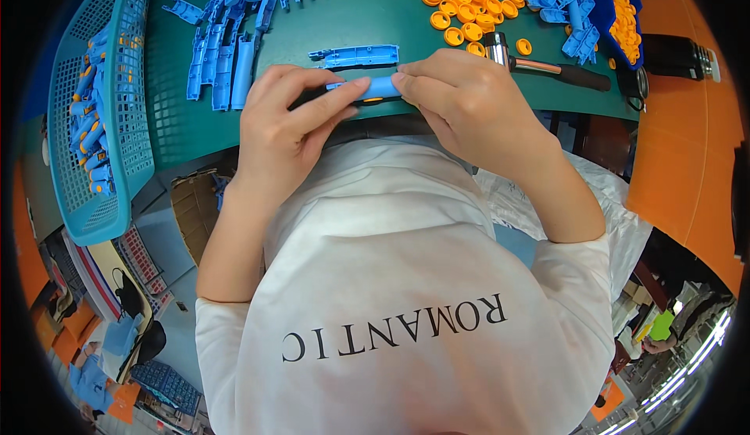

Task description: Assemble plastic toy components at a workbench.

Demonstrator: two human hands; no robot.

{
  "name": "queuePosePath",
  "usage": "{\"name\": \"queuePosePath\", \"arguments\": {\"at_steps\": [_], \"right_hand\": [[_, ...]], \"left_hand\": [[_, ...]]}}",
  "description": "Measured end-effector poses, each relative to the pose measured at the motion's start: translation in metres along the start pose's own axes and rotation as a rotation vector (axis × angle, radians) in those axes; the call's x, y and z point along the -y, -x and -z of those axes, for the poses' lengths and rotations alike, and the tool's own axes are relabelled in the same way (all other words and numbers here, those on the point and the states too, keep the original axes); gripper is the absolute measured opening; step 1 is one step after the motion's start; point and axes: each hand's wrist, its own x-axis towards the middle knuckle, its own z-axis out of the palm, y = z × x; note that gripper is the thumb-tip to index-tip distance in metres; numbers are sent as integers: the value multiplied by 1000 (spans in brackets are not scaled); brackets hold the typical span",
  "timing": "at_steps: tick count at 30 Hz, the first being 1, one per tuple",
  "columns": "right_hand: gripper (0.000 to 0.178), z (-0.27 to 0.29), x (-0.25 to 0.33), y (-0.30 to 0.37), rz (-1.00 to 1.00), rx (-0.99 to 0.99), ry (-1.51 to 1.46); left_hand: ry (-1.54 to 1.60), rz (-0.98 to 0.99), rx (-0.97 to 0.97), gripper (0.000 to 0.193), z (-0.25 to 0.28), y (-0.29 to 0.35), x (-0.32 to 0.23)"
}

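Note:
Between my two hands, at the table's near edge, is a blue plastic casing [381, 87] with a bit of orange showing on its underside. My left hand [285, 115] pinches its left end between thumb and fingers. The other end is gripped by the thumb and fingertips of my right hand [469, 95]. Just beyond them lies an open blue half-shell [356, 56], its ribbed inside facing up. The fingers hide part of the held casing.
On the green table [320, 25] lie blue half-shells [223, 52], a pile of orange round caps [473, 1] and more blue pieces [574, 13]. A mallet [547, 68] rests at right, beside a black bottle [680, 58]. A blue basket [133, 123] of blue-and-orange pieces stands left.

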Motion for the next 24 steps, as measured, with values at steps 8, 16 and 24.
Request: {"name": "queuePosePath", "arguments": {"at_steps": [8,16,24], "right_hand": [[20,-14,17,0,-67,-153,-51],[27,-24,16,1,-39,-225,-133],[35,-43,10,7,-26,-330,-120]], "left_hand": [[-22,-125,134,38,11,-4,-2],[-74,-168,13,43,-1,10,2],[-51,-200,-77,39,0,7,4]]}}
